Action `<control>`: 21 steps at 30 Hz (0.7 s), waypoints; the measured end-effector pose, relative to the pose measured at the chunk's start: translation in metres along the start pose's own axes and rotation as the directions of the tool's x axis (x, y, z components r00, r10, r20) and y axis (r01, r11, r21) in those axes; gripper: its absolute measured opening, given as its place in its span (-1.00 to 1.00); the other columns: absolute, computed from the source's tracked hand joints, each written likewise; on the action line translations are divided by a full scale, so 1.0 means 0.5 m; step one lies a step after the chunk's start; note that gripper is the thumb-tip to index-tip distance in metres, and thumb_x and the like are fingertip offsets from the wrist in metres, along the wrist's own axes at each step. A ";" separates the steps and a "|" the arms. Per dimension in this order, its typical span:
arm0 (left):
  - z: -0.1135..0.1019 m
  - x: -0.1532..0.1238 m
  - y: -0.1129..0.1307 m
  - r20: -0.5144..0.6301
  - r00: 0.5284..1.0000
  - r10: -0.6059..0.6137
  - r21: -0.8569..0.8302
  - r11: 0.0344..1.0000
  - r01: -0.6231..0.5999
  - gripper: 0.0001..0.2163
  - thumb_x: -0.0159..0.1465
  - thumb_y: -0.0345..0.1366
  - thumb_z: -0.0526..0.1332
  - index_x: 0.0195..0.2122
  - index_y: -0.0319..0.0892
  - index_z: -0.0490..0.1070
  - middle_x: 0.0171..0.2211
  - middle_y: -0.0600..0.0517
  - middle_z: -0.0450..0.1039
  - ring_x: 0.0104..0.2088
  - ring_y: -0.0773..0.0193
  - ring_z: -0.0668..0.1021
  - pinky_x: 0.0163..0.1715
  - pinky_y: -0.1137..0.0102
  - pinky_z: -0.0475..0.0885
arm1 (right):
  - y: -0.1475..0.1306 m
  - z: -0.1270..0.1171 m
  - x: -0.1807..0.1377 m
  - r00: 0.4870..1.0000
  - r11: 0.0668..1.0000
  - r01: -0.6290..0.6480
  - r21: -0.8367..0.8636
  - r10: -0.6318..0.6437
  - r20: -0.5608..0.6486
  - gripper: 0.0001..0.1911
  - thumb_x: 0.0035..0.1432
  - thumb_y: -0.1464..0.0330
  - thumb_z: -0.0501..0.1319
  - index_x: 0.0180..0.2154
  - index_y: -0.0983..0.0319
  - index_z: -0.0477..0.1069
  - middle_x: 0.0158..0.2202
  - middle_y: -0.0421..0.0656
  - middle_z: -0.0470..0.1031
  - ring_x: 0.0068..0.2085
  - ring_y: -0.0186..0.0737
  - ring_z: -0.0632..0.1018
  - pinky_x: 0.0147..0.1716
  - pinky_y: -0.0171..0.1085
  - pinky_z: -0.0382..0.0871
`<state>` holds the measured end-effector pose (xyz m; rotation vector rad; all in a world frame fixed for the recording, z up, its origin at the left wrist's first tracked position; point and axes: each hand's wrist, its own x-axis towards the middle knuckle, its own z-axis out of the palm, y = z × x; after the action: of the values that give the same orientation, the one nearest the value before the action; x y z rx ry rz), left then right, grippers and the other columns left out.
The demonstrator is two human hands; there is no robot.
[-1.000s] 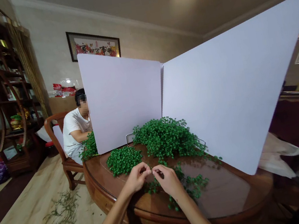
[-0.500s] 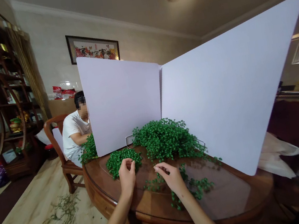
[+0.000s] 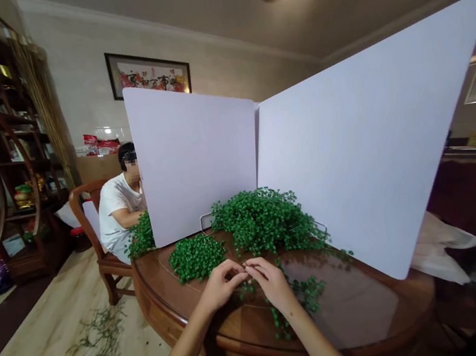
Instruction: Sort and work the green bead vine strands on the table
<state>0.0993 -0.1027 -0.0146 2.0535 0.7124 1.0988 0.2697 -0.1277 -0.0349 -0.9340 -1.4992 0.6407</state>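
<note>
My right hand (image 3: pixel 272 282) is closed in a pinch on a green leafy sprig (image 3: pixel 311 294), whose small round leaves hang below and to the right of the wrist. Touching its fingertips, my left hand (image 3: pixel 224 285) pinches at the sprig's stem; the exact spot between the fingers is too small to make out. Just beyond my left hand lies a low heap of small green leaf pieces (image 3: pixel 197 257). Behind both hands a larger pile of leafy sprigs (image 3: pixel 267 216) rests on the round wooden table (image 3: pixel 353 311).
Two white boards (image 3: pixel 197 154) stand upright at the back of the table. Behind the left one, a person in a white shirt (image 3: pixel 116 202) sits on a wooden chair (image 3: pixel 94 252), near more greenery (image 3: pixel 140 237). Bare stems (image 3: pixel 101 343) lie on the floor at left.
My left hand has come away from the small heap and moved right to meet my right hand at the sprig. The right hand stays nearly in place; the hanging leaves have shifted slightly.
</note>
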 end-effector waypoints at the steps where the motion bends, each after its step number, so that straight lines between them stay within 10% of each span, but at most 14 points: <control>1: 0.000 0.000 -0.003 -0.003 1.000 -0.009 0.002 1.000 0.009 -0.76 0.25 -0.12 0.24 -0.31 -0.22 0.50 -0.33 0.01 0.48 -0.30 0.27 0.48 -0.24 0.43 0.34 | -0.003 -0.001 -0.001 1.000 0.999 0.024 -0.031 -0.024 0.002 -0.66 0.17 0.06 0.20 -0.26 0.21 0.49 -0.25 -0.07 0.53 -0.18 -0.11 0.57 -0.18 -0.23 0.49; 21: 0.002 -0.005 -0.007 -0.024 0.998 -0.059 -0.109 0.992 0.056 -0.72 0.28 -0.09 0.18 -0.35 -0.23 0.44 -0.43 0.06 0.42 -0.39 0.32 0.43 -0.34 0.47 0.30 | -0.002 -0.008 -0.006 1.000 0.999 -0.008 -0.034 0.009 0.019 -0.69 0.18 0.11 0.20 -0.24 0.23 0.44 -0.31 -0.09 0.53 -0.31 -0.17 0.58 -0.27 -0.25 0.47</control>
<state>0.0986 -0.1027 -0.0190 1.9185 0.7055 1.1098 0.2732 -0.1312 -0.0353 -0.9632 -1.5283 0.6334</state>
